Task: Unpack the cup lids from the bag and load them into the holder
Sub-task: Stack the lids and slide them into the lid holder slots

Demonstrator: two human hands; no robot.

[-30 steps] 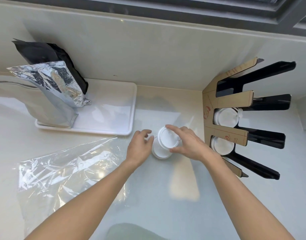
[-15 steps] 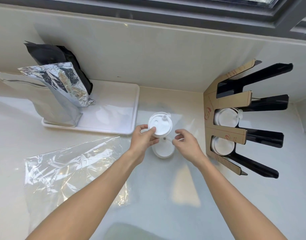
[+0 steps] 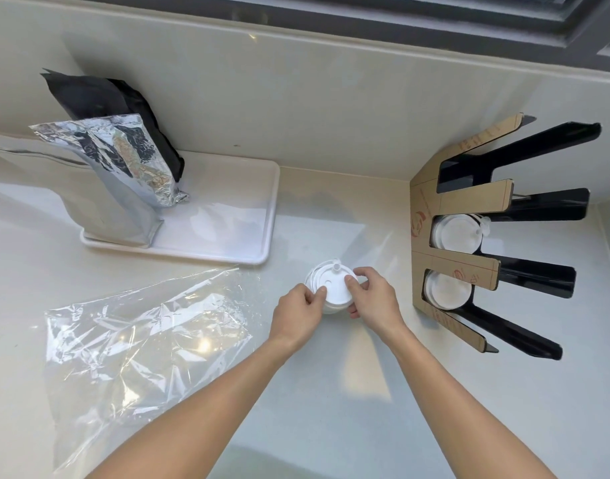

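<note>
A small stack of white cup lids sits on the counter in the middle. My left hand pinches its left rim and my right hand grips its right side, both touching the top lid. The clear plastic bag lies flat and crumpled at the left, with no lids visible in it. At the right stands the cardboard-and-black lid holder. White lids fill two of its slots; the top slot shows no lids.
A white tray at the back left carries a silver foil pouch and a black pouch. The wall runs along the back. Bare cream counter lies between the stack and the holder.
My left hand, which held one lid lifted above the stack, has brought it down onto the stack. My right hand has closed in on the stack's right side.
</note>
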